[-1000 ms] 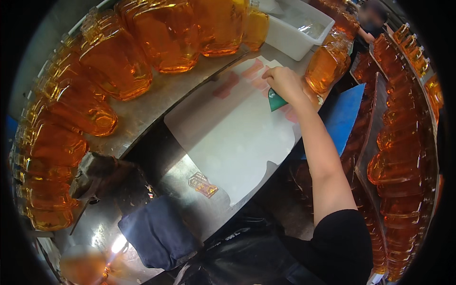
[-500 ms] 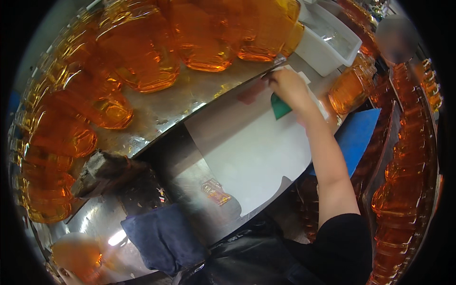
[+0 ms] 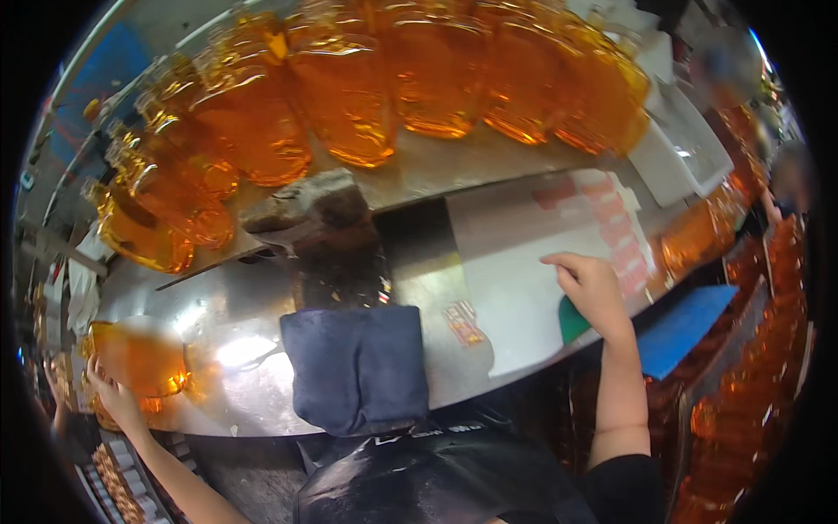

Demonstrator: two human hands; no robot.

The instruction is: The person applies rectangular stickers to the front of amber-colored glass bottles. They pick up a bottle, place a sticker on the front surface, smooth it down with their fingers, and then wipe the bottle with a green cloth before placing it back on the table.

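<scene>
My left hand (image 3: 113, 393) is at the far left, its fingers closed against the end of an amber bottle (image 3: 144, 354) that lies on the metal table. Over the near part of the white label sheet (image 3: 515, 297) is my right hand (image 3: 594, 293). Its index finger points left, and a flat green scraper (image 3: 573, 323) is tucked under the palm. Whether a label sticks to the fingertips is too small to tell. Pink labels (image 3: 620, 236) line the sheet's right side. One patterned label (image 3: 464, 323) lies beside the sheet.
A folded dark blue cloth (image 3: 353, 367) sits at the table's front edge. Behind it is a worn block (image 3: 310, 205). Several amber bottles (image 3: 340, 96) stand in an arc at the back. A white bin (image 3: 685, 148) and a blue board (image 3: 685, 332) are on the right.
My right hand has drawn back from the sheet's far edge toward me, with the green scraper. The view has swung left, bringing more of my left hand and the bottle into sight.
</scene>
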